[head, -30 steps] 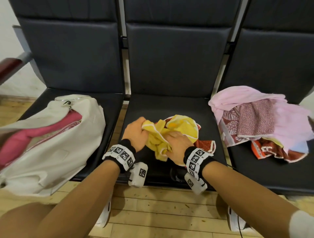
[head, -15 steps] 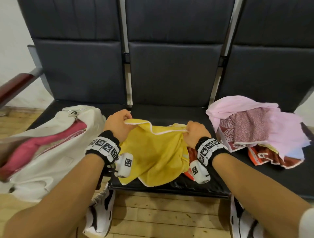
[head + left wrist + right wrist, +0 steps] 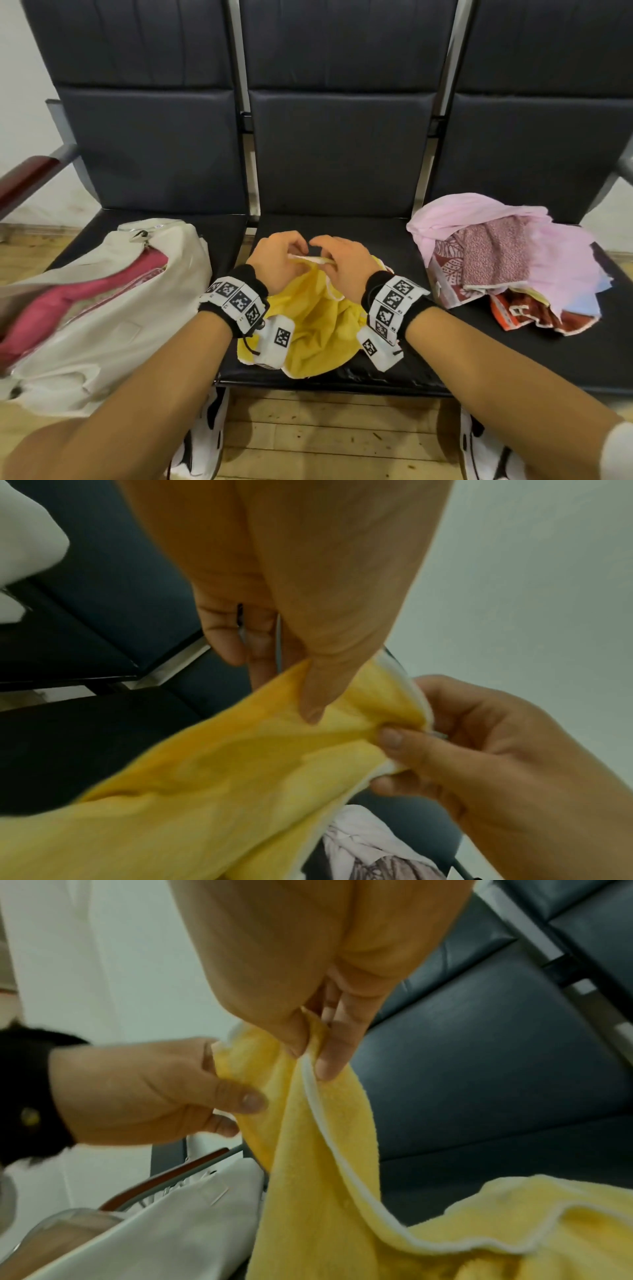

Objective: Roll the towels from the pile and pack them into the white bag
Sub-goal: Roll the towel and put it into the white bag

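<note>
A yellow towel (image 3: pixel 318 329) with white edging hangs over the middle seat (image 3: pixel 383 240), lifted at its top edge. My left hand (image 3: pixel 277 260) and right hand (image 3: pixel 339 262) sit close together there, each pinching the towel's edge between thumb and fingers. In the left wrist view the left thumb presses the yellow towel (image 3: pixel 219 777) while the right hand (image 3: pixel 479 750) pinches the hem. The right wrist view shows the right hand's fingers (image 3: pixel 329 1056) on the white hem of the towel (image 3: pixel 325 1177). The white bag (image 3: pixel 102 308) lies open on the left seat with a pink towel (image 3: pixel 58 308) inside. The towel pile (image 3: pixel 507 267) lies on the right seat.
Three dark padded seats stand in a row with metal posts between the backrests. A wooden armrest (image 3: pixel 24 181) juts out at the far left. Below the seat edge are wooden floor planks and my shoes (image 3: pixel 205 435).
My hands, spread wide holding the towel's top edge half a second ago, have come together at the middle, so the towel now folds and bunches beneath them.
</note>
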The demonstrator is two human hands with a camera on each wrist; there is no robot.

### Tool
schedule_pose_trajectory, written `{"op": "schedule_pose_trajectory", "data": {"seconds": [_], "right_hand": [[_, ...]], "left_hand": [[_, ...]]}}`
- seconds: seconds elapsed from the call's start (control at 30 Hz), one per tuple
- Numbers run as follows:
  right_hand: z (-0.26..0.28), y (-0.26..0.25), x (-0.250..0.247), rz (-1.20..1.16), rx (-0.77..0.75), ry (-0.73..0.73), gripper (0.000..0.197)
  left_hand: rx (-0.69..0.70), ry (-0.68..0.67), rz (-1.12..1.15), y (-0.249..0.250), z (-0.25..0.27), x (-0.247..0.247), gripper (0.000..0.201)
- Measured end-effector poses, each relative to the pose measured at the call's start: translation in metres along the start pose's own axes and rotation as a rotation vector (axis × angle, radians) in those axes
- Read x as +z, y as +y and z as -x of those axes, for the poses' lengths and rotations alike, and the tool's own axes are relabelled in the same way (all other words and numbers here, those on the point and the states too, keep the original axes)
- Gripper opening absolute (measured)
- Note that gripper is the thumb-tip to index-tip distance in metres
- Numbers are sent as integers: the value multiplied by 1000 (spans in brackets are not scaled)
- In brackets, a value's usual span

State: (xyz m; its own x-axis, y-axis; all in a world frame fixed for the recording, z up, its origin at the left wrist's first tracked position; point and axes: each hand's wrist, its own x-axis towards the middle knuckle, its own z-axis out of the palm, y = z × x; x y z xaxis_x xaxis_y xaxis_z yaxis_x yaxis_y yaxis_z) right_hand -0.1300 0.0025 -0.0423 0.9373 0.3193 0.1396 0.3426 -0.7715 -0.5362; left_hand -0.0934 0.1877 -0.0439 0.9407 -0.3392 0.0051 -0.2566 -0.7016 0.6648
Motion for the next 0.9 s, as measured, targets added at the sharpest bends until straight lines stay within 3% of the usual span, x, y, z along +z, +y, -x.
{"op": "schedule_pose_trajectory", "data": {"seconds": [0.1, 0.23, 0.27, 0.37, 0.4, 0.53, 0.6, 0.67, 0.73, 0.9], "right_hand": [[4, 14, -2, -40, 15, 89, 25], [9, 24, -5, 67, 143, -25, 11], [11, 23, -5, 64, 156, -49, 18], [14, 9, -8, 0, 154, -111, 64], [12, 3, -9, 8, 135, -110, 68], [-2, -9, -14, 128, 101, -103, 41], [-6, -9, -20, 213, 64, -112, 27], [-7, -8, -26, 157, 73, -49, 15], [-8, -6, -34, 18, 97, 65, 16], [-11, 6, -67, 1, 172, 277, 13]], "left_hand": [[-11, -39, -5, -14, 3, 4, 7], [-18, 20, 97, -20, 8, 12, 10], [3, 22, 118, -18, 9, 14, 12], [91, 27, 136, -2, 7, 20, 11], [113, 48, 145, 2, 5, 21, 10], [111, 119, 178, 12, 2, 19, 10], [80, 37, 183, 9, 5, 17, 15], [49, -97, 101, 2, 7, 16, 11], [7, -145, -1, -6, 8, 12, 12], [-153, -12, -112, -24, 4, -20, 20]]}}
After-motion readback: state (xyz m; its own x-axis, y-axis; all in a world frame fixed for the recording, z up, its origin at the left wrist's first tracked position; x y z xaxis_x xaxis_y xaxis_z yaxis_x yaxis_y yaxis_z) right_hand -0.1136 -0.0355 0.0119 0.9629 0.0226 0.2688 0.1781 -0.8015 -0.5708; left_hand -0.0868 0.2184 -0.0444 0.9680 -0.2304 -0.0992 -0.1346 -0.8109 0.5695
